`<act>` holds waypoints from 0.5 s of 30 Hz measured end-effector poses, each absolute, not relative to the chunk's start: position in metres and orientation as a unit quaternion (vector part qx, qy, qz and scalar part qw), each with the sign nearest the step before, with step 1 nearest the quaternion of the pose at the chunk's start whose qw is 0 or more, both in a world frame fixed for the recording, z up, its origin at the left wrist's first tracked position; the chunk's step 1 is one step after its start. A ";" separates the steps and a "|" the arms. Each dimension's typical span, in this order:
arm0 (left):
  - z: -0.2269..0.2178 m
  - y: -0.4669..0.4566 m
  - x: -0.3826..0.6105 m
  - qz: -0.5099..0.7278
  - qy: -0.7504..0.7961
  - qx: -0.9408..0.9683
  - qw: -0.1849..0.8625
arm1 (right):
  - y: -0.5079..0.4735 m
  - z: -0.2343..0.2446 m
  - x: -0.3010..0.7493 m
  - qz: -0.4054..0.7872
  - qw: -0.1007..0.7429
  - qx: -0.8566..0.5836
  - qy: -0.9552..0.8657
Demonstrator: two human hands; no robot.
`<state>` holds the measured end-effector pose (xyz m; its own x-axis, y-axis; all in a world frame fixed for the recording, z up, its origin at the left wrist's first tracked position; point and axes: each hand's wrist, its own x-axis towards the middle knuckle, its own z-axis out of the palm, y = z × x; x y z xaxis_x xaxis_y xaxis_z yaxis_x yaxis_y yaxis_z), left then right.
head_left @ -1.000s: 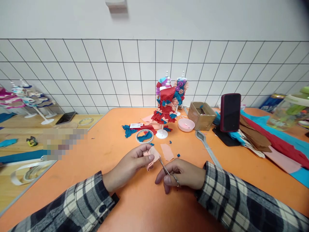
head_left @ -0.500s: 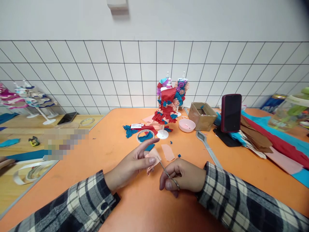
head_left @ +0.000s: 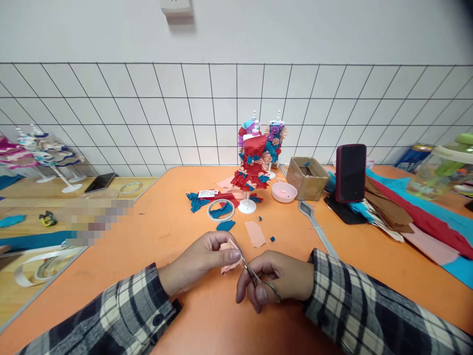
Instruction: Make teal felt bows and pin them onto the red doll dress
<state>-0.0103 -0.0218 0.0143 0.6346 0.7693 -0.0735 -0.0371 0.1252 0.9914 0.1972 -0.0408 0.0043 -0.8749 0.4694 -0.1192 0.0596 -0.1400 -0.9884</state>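
A small piece of peach crepe paper (head_left: 229, 267) is pinched between the thumb and fingers of my left hand (head_left: 207, 254). My right hand (head_left: 271, 277) grips a pair of metal scissors (head_left: 252, 271), thumb in one loop. The blades point up and left and meet the paper beside my left thumb; how far they are parted I cannot make out. Just beyond my hands lie a flat peach paper piece (head_left: 254, 233), a teal scrap (head_left: 225, 226) and a tiny blue bit (head_left: 272, 239).
Behind stands a mini dress form (head_left: 251, 170) in red ruffles, near a tape roll (head_left: 220, 210), a pink bowl (head_left: 284, 192) and a cardboard box (head_left: 308, 178). A phone (head_left: 351, 172) stands upright at right beside coloured paper strips (head_left: 424, 212). A grey strap (head_left: 320, 229) lies across the orange table.
My left index finger, stretched out before, has curled down onto the peach paper. The scissors have opened wider and now reach the paper by my left thumb. The view has shifted slightly.
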 end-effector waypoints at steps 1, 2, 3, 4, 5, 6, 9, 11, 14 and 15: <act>0.014 -0.022 -0.010 0.287 0.309 0.595 0.684 | -0.040 0.004 0.197 0.726 0.141 -0.199 -0.643; 0.013 -0.022 -0.010 0.280 0.308 0.598 0.685 | -0.040 0.004 0.197 0.725 0.142 -0.195 -0.646; 0.013 -0.022 -0.010 0.273 0.309 0.600 0.685 | -0.040 0.004 0.198 0.722 0.142 -0.193 -0.649; 0.013 -0.022 -0.010 0.268 0.311 0.602 0.685 | -0.039 0.003 0.198 0.719 0.141 -0.194 -0.652; 0.013 -0.022 -0.010 0.263 0.313 0.605 0.683 | -0.039 0.003 0.199 0.717 0.139 -0.199 -0.653; 0.013 -0.022 -0.009 0.262 0.316 0.607 0.680 | -0.039 0.002 0.199 0.716 0.138 -0.209 -0.652; 0.014 -0.022 -0.009 0.284 0.328 0.596 0.676 | -0.039 0.000 0.201 0.715 0.141 -0.239 -0.641; 0.015 -0.022 -0.009 0.302 0.333 0.578 0.681 | -0.039 -0.001 0.201 0.716 0.152 -0.247 -0.635; 0.014 -0.021 -0.009 0.304 0.333 0.570 0.687 | -0.040 0.000 0.199 0.726 0.159 -0.237 -0.626; 0.013 -0.021 -0.010 0.298 0.333 0.574 0.686 | -0.041 0.001 0.198 0.727 0.157 -0.233 -0.627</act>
<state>-0.0095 -0.0212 0.0128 0.6011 0.7908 -0.1149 -0.0272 0.1639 0.9861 0.1984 -0.0406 0.0007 -0.8422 0.5200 -0.1425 0.0642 -0.1656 -0.9841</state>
